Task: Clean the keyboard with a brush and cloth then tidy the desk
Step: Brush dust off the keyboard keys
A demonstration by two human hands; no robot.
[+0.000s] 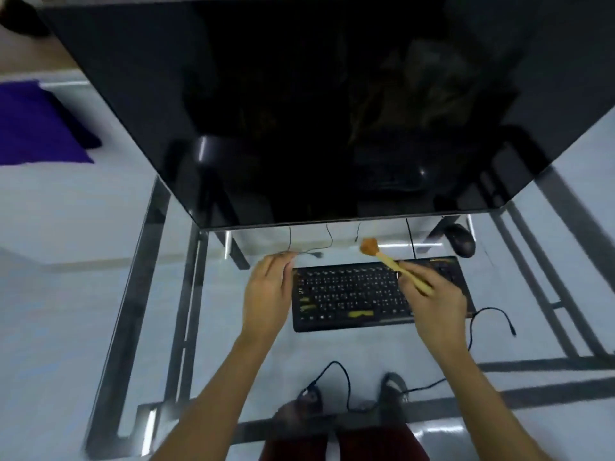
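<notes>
The black keyboard (352, 294) lies flat on the glass desk (100, 294), just in front of the lower edge of the large dark monitor (299, 111), with yellow markings on a few of its keys and its right end hidden under the right hand. The brush (392, 264), with a pale wooden handle and a tuft of orange-brown bristles, is held up at a slant over the keyboard's far right part; its bristles point away toward the monitor and hang above the desk just past the keyboard's far edge, not touching the keys as far as can be seen. The right hand (432, 297) has its fingers curled round the lower half of the handle. The left hand (268, 287) sits at the keyboard's left end, fingers bent down along that edge; whether they grip the keyboard or only rest against it cannot be told, and the picture is blurred there. A thin black cable (306, 252) runs from the left fingertips toward the monitor. A black mouse (461, 239) rests on the desk beyond the keyboard's far right corner. A second cable (492, 314) loops off the keyboard's right side. Far to the left lies a folded purple cloth (36, 124), well apart from the keyboard.
</notes>
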